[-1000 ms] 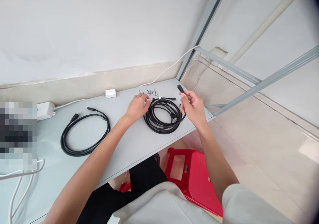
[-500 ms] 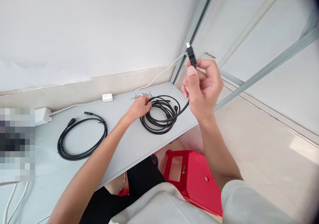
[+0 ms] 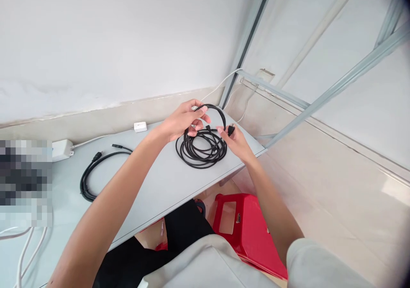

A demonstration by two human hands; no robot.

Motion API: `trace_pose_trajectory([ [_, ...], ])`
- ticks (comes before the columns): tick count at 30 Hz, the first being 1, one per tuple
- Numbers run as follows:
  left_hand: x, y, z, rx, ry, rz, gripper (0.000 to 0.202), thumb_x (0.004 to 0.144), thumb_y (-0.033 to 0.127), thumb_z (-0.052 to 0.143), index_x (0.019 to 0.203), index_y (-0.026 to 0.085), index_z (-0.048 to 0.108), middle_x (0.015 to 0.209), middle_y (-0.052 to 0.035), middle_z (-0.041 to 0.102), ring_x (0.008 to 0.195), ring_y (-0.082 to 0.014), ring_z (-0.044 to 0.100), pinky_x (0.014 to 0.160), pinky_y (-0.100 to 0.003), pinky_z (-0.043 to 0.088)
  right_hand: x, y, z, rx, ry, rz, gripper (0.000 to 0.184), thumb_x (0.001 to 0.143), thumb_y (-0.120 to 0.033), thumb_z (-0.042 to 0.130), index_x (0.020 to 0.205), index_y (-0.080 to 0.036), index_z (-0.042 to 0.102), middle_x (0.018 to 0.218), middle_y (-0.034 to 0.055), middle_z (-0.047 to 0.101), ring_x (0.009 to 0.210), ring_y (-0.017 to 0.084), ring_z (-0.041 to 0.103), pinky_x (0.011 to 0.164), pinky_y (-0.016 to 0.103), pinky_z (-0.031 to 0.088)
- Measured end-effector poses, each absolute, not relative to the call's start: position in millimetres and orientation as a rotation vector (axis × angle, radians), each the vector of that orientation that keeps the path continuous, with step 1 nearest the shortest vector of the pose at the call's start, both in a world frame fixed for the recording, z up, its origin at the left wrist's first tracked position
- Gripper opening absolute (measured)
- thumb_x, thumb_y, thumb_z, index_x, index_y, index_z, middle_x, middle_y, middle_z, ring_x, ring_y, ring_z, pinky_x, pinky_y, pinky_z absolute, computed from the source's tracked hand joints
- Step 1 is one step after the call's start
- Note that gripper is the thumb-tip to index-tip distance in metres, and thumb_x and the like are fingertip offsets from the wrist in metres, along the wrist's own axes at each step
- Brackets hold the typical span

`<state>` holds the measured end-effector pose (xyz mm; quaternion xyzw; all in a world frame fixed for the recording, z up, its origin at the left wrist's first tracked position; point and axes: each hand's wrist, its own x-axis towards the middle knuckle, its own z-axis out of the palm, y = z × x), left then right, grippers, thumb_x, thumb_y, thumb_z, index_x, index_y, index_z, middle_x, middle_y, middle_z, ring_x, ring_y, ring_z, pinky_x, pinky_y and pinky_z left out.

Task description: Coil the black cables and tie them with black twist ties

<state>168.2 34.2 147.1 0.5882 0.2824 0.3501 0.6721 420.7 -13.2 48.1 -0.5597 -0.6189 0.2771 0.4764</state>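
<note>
My left hand [image 3: 183,121] is closed on the top of a coiled black cable [image 3: 200,149] and holds it lifted a little, its lower loops hanging down to the grey table [image 3: 160,185]. My right hand [image 3: 235,142] pinches that cable's black plug end [image 3: 230,129] at the coil's right side. A second black cable [image 3: 96,168] lies in a loose loop on the table to the left, partly behind my left forearm.
A small white box [image 3: 140,126] and a white adapter [image 3: 62,150] with white cords sit along the wall. A red stool [image 3: 246,228] stands below the table edge. Metal frame bars [image 3: 336,83] rise at the right. A blurred patch covers the far left.
My right hand came down from its raised position and brought the plug back to the coil. My left hand lifted the top of the coil off the table.
</note>
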Motion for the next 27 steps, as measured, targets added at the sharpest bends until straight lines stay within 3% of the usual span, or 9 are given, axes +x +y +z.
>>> trace_pose_trajectory([
  [3, 171, 32, 158, 1.305, 0.642, 0.788, 0.041, 0.094, 0.044, 0.091, 0.1, 0.022, 0.056, 0.09, -0.0036, 0.07, 0.053, -0.005, 0.046, 0.04, -0.015, 0.027, 417, -15, 42, -1.292, -1.447, 0.878, 0.058, 0.097, -0.082, 0.068, 0.096, -0.03, 0.042, 0.112, 0.0134, 0.085, 0.116, 0.033, 0.08, 0.106, 0.054, 0.06],
  [6, 171, 32, 171, 1.249, 0.625, 0.814, 0.039, 0.093, 0.037, 0.092, 0.095, 0.02, 0.057, 0.088, -0.0021, 0.067, 0.053, -0.0036, 0.043, 0.038, -0.013, 0.022, 417, -18, 42, -1.239, -1.364, 0.932, 0.059, 0.095, -0.08, 0.074, 0.109, -0.03, 0.046, 0.11, 0.0106, 0.086, 0.112, 0.031, 0.081, 0.104, 0.053, 0.062],
  [11, 161, 39, 194, 1.176, 0.614, 0.93, 0.02, 0.103, 0.027, 0.079, 0.101, 0.018, 0.062, 0.085, 0.0015, 0.06, 0.051, -0.0011, 0.045, 0.037, -0.01, 0.023, 424, -18, 39, -1.201, -1.421, 1.004, 0.062, 0.097, -0.08, 0.07, 0.127, -0.027, 0.057, 0.138, 0.0129, 0.079, 0.128, 0.027, 0.076, 0.113, 0.048, 0.059],
  [16, 143, 43, 212, 1.119, 0.746, 1.091, 0.016, 0.109, 0.032, 0.069, 0.116, 0.019, 0.062, 0.088, 0.0017, 0.061, 0.053, -0.0024, 0.056, 0.038, -0.009, 0.027, 425, -15, 30, -1.259, -1.498, 0.968, 0.071, 0.094, -0.083, 0.073, 0.133, -0.026, 0.06, 0.145, 0.0155, 0.073, 0.131, 0.029, 0.074, 0.112, 0.049, 0.061],
  [20, 132, 41, 227, 1.138, 0.674, 1.088, 0.012, 0.117, 0.026, 0.055, 0.116, 0.017, 0.062, 0.085, 0.0041, 0.055, 0.051, 0.002, 0.045, 0.04, -0.008, 0.016, 421, -16, 27, -1.259, -1.703, 0.831, 0.072, 0.098, -0.085, 0.064, 0.141, -0.028, 0.064, 0.157, 0.014, 0.067, 0.147, 0.031, 0.064, 0.125, 0.052, 0.052],
  [24, 119, 39, 244, 1.208, 0.536, 1.103, 0.016, 0.121, 0.02, 0.046, 0.118, 0.011, 0.059, 0.081, 0.0055, 0.051, 0.054, 0.0032, 0.036, 0.041, -0.01, 0.009, 416, -17, 20, -1.227, -1.998, 0.756, 0.052, 0.105, -0.074, 0.064, 0.116, -0.025, 0.076, 0.125, 0.0095, 0.079, 0.12, 0.029, 0.074, 0.116, 0.049, 0.056],
  [27, 106, 33, 260, 1.26, 0.512, 1.192, 0.014, 0.121, 0.016, 0.045, 0.123, 0.009, 0.056, 0.078, 0.0067, 0.051, 0.054, 0.0045, 0.038, 0.044, -0.009, 0.007, 414, -16, 12, -1.229, -2.032, 0.677, 0.044, 0.108, -0.065, 0.064, 0.103, -0.023, 0.076, 0.118, 0.0092, 0.079, 0.111, 0.027, 0.073, 0.109, 0.046, 0.057],
])
